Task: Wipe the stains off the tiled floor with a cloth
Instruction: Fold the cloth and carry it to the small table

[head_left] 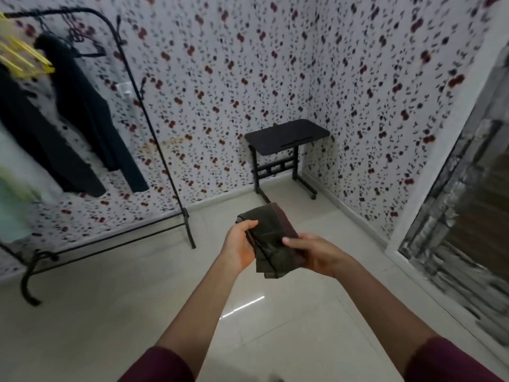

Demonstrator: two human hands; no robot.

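A folded dark grey-brown cloth (268, 238) with a maroon edge is held up in front of me, above the pale glossy tiled floor (110, 312). My left hand (240, 244) grips its left side, thumb on top. My right hand (314, 253) grips its right side, fingers curled over the edge. Both forearms reach in from the bottom of the view with maroon sleeves. No stain shows plainly on the tiles from here.
A black clothes rack (154, 150) with dark garments and yellow hangers stands at the left. A small black wheeled side table (286, 136) sits in the far corner. A doorway or mirrored panel (465, 210) lines the right side. Patterned walls enclose the room.
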